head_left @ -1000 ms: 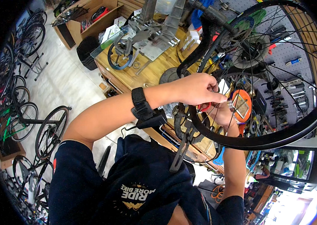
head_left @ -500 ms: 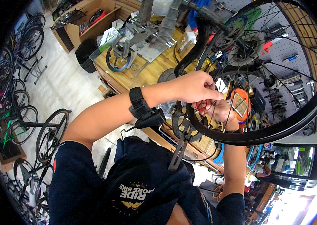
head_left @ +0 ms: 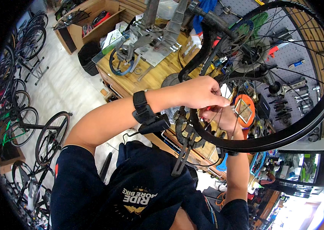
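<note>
A spoked bicycle wheel (head_left: pixel 269 143) with a black rim is mounted in a dark metal truing stand (head_left: pixel 205 53). My left hand (head_left: pixel 202 92) reaches in from the left above the rim. Its fingers are curled, with thumb and forefinger pinched at a spoke (head_left: pixel 234 119). Just below it, my right hand (head_left: pixel 226 118) comes up behind the rim among the spokes. Its fingers are closed on a small red tool (head_left: pixel 205 111), mostly hidden by the fingers and the left hand. Beside the rim's near side stands a slotted metal bracket (head_left: pixel 181 159) of the stand.
Under the wheel is a wooden workbench (head_left: pixel 152 78) holding a metal fixture (head_left: pixel 154 50) and an orange tray (head_left: pixel 245 111). Hand tools hang on a grey pegboard (head_left: pixel 296 48). An open cardboard box (head_left: pixel 89 28) stands beyond the bench; several bicycles (head_left: pixel 50 134) line the left.
My right hand has shifted slightly, and less of the red tool shows between the hands. The left hand stays nearly in place. The wheel appears in almost the same position.
</note>
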Demonstrator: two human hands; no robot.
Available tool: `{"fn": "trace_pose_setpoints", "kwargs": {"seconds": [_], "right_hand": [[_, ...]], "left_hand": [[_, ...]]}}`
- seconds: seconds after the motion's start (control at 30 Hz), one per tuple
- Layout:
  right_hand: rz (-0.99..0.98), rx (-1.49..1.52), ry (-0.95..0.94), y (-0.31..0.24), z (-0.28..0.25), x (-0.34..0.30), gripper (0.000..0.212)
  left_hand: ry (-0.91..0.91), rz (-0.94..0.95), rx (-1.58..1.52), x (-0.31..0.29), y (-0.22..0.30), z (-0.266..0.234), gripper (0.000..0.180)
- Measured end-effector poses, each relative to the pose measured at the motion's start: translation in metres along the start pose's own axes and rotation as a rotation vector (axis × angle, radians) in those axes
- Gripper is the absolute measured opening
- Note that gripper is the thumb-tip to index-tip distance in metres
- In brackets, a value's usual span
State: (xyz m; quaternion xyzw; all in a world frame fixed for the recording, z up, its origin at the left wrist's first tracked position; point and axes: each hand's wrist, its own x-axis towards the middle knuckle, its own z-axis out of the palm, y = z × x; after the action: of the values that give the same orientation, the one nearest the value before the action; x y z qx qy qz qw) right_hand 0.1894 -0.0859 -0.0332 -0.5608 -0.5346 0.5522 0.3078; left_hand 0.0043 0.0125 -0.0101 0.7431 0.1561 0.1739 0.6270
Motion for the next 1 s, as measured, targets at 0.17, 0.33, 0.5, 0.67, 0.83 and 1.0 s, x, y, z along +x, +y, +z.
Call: {"fn": "trace_pose_setpoints", "kwargs": {"seconds": [0.17, 0.33, 0.5, 0.67, 0.83, 1.0], "right_hand": [[-0.368, -0.261, 0.332, -0.001, 0.037, 0.007, 0.025], [-0.385, -0.451, 0.427, 0.011, 0.039, 0.014, 0.033], [0.150, 0.084, -0.173, 0.013, -0.013, 0.001, 0.031], [0.109, -0.097, 0.068, 0.006, 0.005, 0.006, 0.031], [-0.255, -0.364, 0.308, 0.000, 0.039, 0.007, 0.026], [-0.350, -0.486, 0.295, 0.002, 0.032, 0.008, 0.033]], "left_hand": [[0.048, 0.043, 0.068, 0.002, -0.013, -0.001, 0.047], [0.052, 0.059, 0.055, 0.000, -0.013, 0.000, 0.047], [0.038, -0.002, 0.084, -0.003, -0.003, -0.001, 0.048], [0.072, 0.020, 0.179, 0.000, -0.011, -0.001, 0.048], [0.098, 0.084, 0.131, 0.003, -0.022, 0.001, 0.046], [0.066, 0.068, 0.124, 0.004, -0.024, -0.001, 0.041]]}}
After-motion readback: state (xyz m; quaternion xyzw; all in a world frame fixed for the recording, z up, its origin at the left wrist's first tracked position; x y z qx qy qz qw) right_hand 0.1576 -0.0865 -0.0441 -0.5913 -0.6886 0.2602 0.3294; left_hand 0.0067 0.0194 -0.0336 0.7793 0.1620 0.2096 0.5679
